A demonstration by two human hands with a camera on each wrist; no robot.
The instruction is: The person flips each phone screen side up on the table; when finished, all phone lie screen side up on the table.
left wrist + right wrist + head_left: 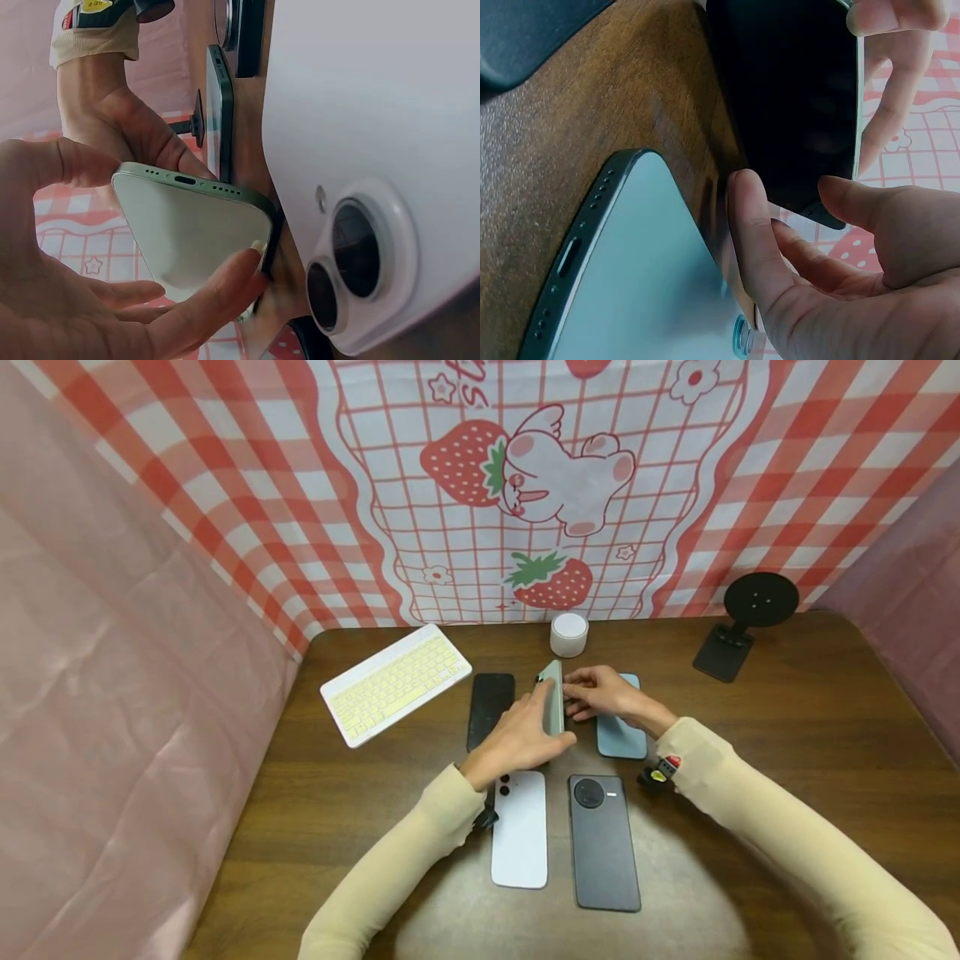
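A light green smartphone (553,697) stands on its long side edge near the table's middle, its dark screen (795,97) facing right. My left hand (525,735) grips it across its width near the end with the charging port, thumb at the upper edge, index finger at the lower. At the other end, the thumb and index finger of my right hand (847,247) hold the edges. Beneath my right wrist lies a light blue phone (622,739), back up. To the left of the held phone is a black phone (491,702), partly covered by my left hand.
A white phone (520,835) and a dark grey phone (606,852) lie in front, backs up. A white keyboard with yellow keys (397,685) is at the back left. A small white cylinder (568,636) stands behind, and a black folding stand (738,631) at the back right.
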